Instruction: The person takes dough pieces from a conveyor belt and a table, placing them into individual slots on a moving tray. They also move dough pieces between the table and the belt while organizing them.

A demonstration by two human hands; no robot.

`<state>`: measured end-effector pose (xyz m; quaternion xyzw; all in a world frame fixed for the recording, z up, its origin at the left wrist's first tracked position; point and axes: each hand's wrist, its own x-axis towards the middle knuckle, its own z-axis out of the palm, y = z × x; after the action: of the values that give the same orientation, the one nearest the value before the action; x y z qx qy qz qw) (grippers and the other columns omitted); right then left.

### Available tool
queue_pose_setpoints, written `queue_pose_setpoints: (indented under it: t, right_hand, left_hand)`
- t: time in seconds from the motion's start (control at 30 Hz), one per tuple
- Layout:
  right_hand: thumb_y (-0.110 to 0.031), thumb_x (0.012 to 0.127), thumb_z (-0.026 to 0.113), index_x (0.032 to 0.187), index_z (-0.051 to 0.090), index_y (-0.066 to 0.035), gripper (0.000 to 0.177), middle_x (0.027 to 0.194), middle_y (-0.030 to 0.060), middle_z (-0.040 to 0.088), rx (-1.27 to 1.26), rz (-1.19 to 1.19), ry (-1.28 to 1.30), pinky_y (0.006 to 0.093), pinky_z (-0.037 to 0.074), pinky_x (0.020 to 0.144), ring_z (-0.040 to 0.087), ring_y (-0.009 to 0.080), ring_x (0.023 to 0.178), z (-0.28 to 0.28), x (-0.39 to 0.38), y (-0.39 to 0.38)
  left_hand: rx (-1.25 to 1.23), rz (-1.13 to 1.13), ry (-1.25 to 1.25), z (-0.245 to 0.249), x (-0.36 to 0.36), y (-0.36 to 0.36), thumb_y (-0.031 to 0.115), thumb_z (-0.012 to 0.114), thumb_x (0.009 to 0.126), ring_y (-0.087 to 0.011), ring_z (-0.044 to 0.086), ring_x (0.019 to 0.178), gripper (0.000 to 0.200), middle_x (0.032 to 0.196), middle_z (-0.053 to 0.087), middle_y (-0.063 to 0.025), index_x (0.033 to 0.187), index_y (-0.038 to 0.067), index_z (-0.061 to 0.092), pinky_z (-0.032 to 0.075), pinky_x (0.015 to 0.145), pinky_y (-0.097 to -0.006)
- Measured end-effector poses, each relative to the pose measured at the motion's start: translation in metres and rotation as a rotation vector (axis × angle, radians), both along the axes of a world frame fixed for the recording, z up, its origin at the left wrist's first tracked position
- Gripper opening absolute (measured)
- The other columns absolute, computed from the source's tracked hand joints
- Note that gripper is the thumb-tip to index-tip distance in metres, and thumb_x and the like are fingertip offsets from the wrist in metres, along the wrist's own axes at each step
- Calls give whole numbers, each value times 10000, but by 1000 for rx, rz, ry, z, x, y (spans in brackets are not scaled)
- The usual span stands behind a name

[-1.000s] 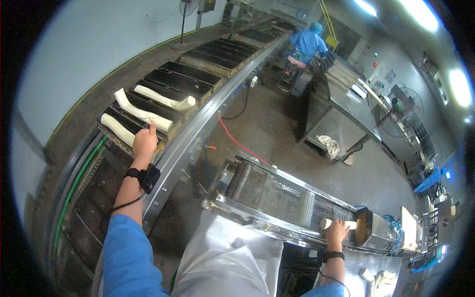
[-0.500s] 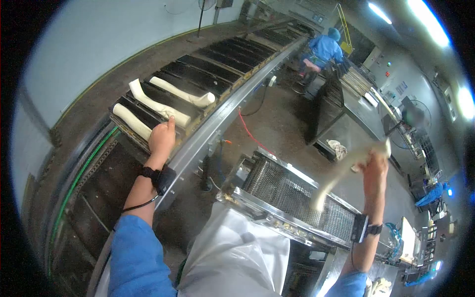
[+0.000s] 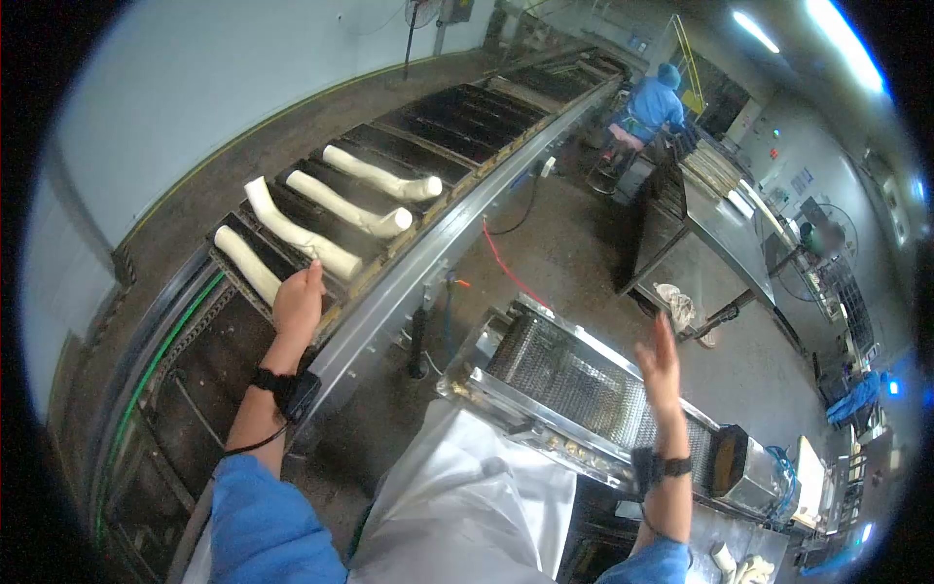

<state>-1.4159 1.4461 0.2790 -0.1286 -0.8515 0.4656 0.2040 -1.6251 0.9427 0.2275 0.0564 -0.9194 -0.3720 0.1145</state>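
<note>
The left hand (image 3: 297, 300) lies flat and open at 10 o'clock on the rim of a dark baking pan (image 3: 255, 232), its fingertips just beside the near ends of the dough logs (image 3: 345, 204). The right hand (image 3: 662, 362) is raised at 3 o'clock, open and empty, above the mesh conveyor (image 3: 574, 384). Half a second ago it swung a dough strip. Now four logs lie in the pans, not three. At 1 o'clock, beyond the stained floor (image 3: 564, 263), a person in blue (image 3: 650, 105) stands by a steel table (image 3: 715, 229).
</note>
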Motion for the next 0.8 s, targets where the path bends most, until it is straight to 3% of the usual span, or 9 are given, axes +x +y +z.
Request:
queue_pose_setpoints:
  t: [0.07,0.13,0.2,0.3,0.37,0.47,0.6,0.73,0.8]
  right_hand:
    - [-114,880,647,1502,259,-113,734,1528,223,271,527,-164,-140,481,255,1157,264,381,1416,-73,52,42]
    - [-177,902,622,1467,281,-17,679,1490,303,275,743,-448,-374,500,243,1147,269,450,1386,-130,109,70]
    - [-216,920,588,1459,292,0,651,1487,307,280,734,-662,-565,498,243,1146,276,443,1385,-149,157,74]
    - [-234,937,512,1451,304,8,604,1470,298,324,727,-914,-690,493,220,1150,283,430,1384,-176,205,97]
    - [-219,935,521,1454,297,9,610,1474,299,317,710,-933,-660,492,216,1151,289,419,1385,-187,224,114]
    - [-180,923,513,1464,277,10,620,1484,289,306,706,-953,-648,488,211,1154,296,403,1386,-192,234,124]
    - [-88,864,487,1489,235,-10,678,1501,255,301,760,-947,-608,477,216,1155,298,395,1388,-189,227,120]
    - [-33,819,492,1503,211,-31,740,1513,238,288,782,-941,-563,487,224,1151,302,386,1388,-189,221,129]
    - [-6,804,502,1510,221,-73,763,1525,226,274,751,-924,-551,498,234,1145,300,380,1393,-184,221,132]
  left_hand:
    - [69,28,19,5,13,-5,411,406,1003,-338,587,760,496,755,582,-178,783,12,601,434,721,-437]
    - [69,-4,246,-25,2,-28,334,478,1001,-267,582,797,366,851,590,-135,903,11,619,438,724,-393]
    - [77,2,303,-29,0,-41,272,541,987,-220,558,883,282,1008,573,-115,1097,21,607,444,761,-345]
    - [153,-6,373,-18,-3,-36,307,530,990,-264,549,1000,350,1106,555,-156,1200,30,571,434,869,-351]
    - [261,13,235,-22,-20,-39,376,543,968,-352,460,1233,493,1331,471,-224,1313,27,495,348,1036,-401]
    - [197,238,153,-18,-33,-34,393,565,948,-363,355,1344,643,1427,386,-250,1394,-36,392,275,1114,-418]
    - [408,314,141,-13,-36,-44,329,578,946,-363,275,1398,756,1496,286,-259,1471,-70,207,240,1142,-404]
    - [314,458,30,-52,-53,-91,346,574,952,-348,408,1308,745,1441,380,-246,1469,-63,227,323,1090,-422]
    - [564,474,2,-53,-41,-102,369,580,946,-338,492,1207,668,1386,445,-226,1416,-53,364,385,1017,-435]
